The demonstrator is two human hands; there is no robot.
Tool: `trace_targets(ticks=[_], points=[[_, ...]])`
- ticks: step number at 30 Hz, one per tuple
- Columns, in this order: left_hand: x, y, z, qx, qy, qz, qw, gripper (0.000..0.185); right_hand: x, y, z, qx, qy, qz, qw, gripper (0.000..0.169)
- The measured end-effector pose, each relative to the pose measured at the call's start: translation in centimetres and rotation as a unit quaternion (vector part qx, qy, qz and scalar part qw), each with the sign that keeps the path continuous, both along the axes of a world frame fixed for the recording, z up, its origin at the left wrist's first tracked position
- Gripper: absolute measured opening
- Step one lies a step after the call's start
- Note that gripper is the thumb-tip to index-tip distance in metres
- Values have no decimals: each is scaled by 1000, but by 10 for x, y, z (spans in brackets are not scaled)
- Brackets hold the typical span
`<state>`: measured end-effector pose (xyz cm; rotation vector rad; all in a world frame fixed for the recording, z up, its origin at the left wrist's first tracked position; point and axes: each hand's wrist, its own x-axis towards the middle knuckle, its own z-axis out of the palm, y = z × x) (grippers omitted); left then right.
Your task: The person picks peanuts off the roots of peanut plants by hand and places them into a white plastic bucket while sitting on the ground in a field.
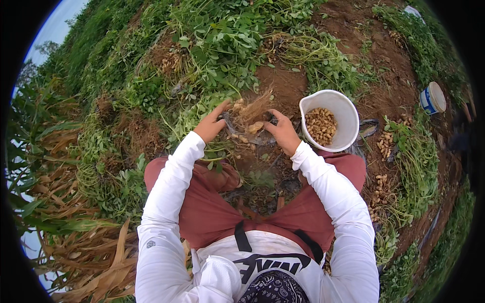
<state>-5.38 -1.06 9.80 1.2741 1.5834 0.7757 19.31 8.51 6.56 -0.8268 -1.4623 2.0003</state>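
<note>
Between my knees, a clump of peanut roots [258, 108] with pods is caught up with torn dark plastic film [230, 123]. My left hand [210, 125] grips the clump's left side, with its thumb against the film. On the other side, my right hand [282, 130] pinches the clump near a large tan peanut pod [255, 127]. My fingertips are partly hidden behind roots and film. Just right of my right hand stands a white bucket [348, 123] with a pouring lip, its bottom covered by loose peanuts [321, 126].
Uprooted peanut plants [227, 49] are heaped ahead and to the left. More plants with pods [385, 146] lie along the right. Dry corn leaves [102, 261] fill the lower left. A second white bucket [433, 98] lies tilted at far right. Reddish soil [284, 81] shows between the plants.
</note>
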Motion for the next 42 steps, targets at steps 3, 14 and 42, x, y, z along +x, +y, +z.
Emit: trace_targets(ticks=[3,14,42], points=[[-22,-7,-3,-11,39,-77,996,111,6,3,14,-29,28,-13,999,28],[33,12,-13,-90,290,0,953,76,38,41,-4,300,-182,-228,908,26],[-47,15,12,-81,513,207,829,52,33,-39,-59,461,-333,305,764,58]])
